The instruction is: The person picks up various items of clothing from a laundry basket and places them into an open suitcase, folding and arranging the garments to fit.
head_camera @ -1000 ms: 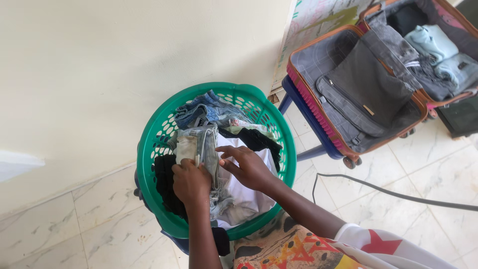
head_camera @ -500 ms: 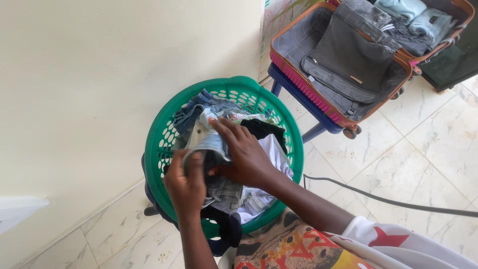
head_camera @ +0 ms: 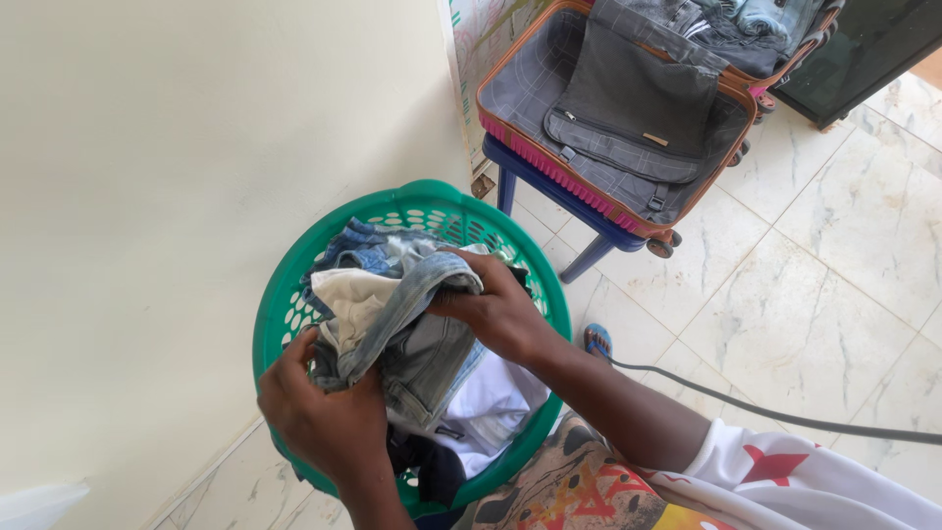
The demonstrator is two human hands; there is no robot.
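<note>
A round green laundry basket (head_camera: 280, 304) full of clothes stands by the wall. Both my hands grip a pair of light-blue denim jeans (head_camera: 412, 329) lifted above the pile. My left hand (head_camera: 324, 417) clutches the lower bunched end near the basket's front rim. My right hand (head_camera: 496, 309) pinches the waistband edge at the top. A white garment (head_camera: 491, 402) and dark clothing (head_camera: 432, 471) lie underneath in the basket. More denim (head_camera: 358, 250) sits at the far side of the pile.
An open grey-lined suitcase (head_camera: 628, 108) with an orange and pink edge rests on a blue stool (head_camera: 579, 221), clothes in its far half. A black cable (head_camera: 785, 417) crosses the marble tile floor. A blue sandal (head_camera: 597, 341) lies by the basket. A cream wall is on the left.
The jeans have been raised and bunched higher out of the basket. My left hand slid down toward the front rim. The view has shifted left and down.
</note>
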